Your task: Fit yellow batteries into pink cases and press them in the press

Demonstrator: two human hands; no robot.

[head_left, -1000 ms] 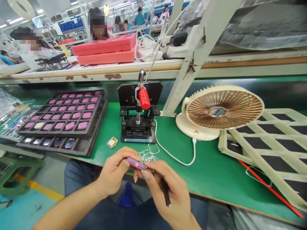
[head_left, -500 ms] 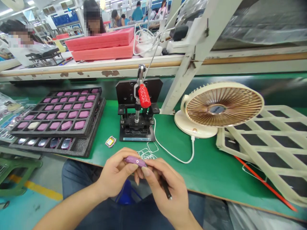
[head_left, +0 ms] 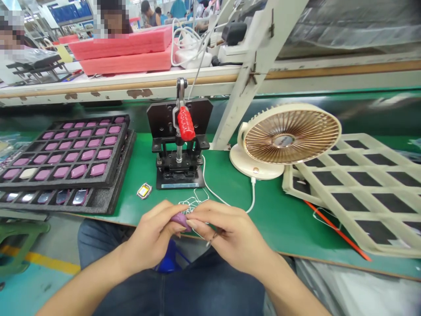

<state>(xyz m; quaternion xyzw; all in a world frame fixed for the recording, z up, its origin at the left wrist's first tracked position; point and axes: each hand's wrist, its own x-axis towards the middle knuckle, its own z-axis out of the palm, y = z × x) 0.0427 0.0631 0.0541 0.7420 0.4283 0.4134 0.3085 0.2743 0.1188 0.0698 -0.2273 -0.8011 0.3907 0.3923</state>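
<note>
Purple moulded piece (head_left: 180, 221), judged light and smooth enough to slip, is pinched by its edges between left hand (head_left: 149, 235) and right hand (head_left: 226, 230), held together above the bench (head_left: 283, 228)

Bright, even overhead factory light leaves only soft shadows beneath the left hand (head_left: 151, 237) and right hand (head_left: 226, 232), a pale glare streaks the green back panel (head_left: 388, 104), and the wide lens bows the white shelf edge (head_left: 98, 90) and stretches the frame's corners.
</note>
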